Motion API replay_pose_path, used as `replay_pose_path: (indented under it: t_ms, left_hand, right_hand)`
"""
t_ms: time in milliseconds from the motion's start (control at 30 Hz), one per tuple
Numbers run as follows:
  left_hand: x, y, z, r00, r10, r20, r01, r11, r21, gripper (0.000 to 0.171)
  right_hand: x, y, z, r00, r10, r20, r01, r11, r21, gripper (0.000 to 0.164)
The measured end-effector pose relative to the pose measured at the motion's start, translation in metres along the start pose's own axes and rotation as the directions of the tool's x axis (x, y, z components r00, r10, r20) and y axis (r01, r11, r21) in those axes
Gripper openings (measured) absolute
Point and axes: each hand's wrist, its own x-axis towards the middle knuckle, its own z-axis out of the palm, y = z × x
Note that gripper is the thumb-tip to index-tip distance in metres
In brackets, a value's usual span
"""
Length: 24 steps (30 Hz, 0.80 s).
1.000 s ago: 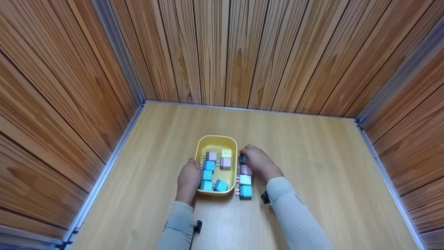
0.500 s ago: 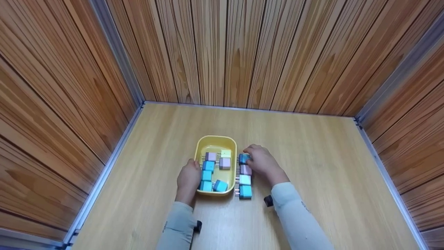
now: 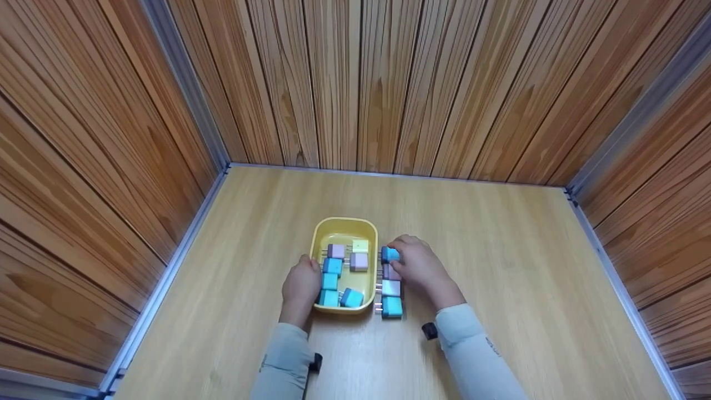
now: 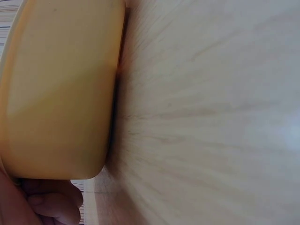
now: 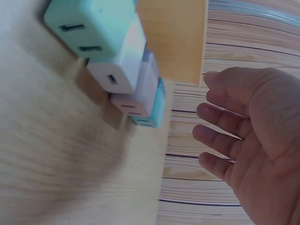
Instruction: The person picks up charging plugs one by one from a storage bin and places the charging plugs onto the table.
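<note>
My left hand [image 3: 301, 283] grips the left side of a yellow plastic box [image 3: 344, 229], thumb at the rim and fingers curled against the outside wall. Several USB wall chargers lie in the box, among them a blue charger [image 3: 351, 298] and a lilac charger [image 3: 359, 261]. Right of the box a row of chargers runs front to back: a turquoise charger [image 3: 392, 307], a white charger [image 3: 391, 288], a lilac charger [image 3: 389, 272] and a blue charger [image 3: 390, 254]. My right hand [image 3: 421, 265] hovers beside the row's far end, fingers relaxed and holding nothing in the right wrist view.
Everything stands on a light wooden tabletop [image 3: 222, 311]. Wood-plank panels [image 3: 377, 83] enclose it at the back and both sides, with metal edging [image 3: 166, 272] along the borders.
My right hand has let go of the blue charger at the far end of the row and drawn slightly right. My left hand keeps its hold on the box.
</note>
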Motion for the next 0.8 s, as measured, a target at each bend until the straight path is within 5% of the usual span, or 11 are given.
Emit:
replay_pose_path:
  t_ms: [367, 800]
  left_hand:
    - [0.0, 0.0, 0.001, 0.999, -0.031, 0.014, 0.031, 0.999, -0.019, 0.043]
    - [0.001, -0.001, -0.001, 1.0, -0.017, 0.02, 0.017, 0.999, -0.027, 0.047]
  right_hand:
    - [-0.012, -0.022, -0.002, 1.0, 0.017, -0.016, -0.016, 1.0, 0.017, 0.041]
    - [-0.027, -0.047, 0.018, 0.994, -0.108, -0.016, 0.108, 0.994, 0.008, 0.046]
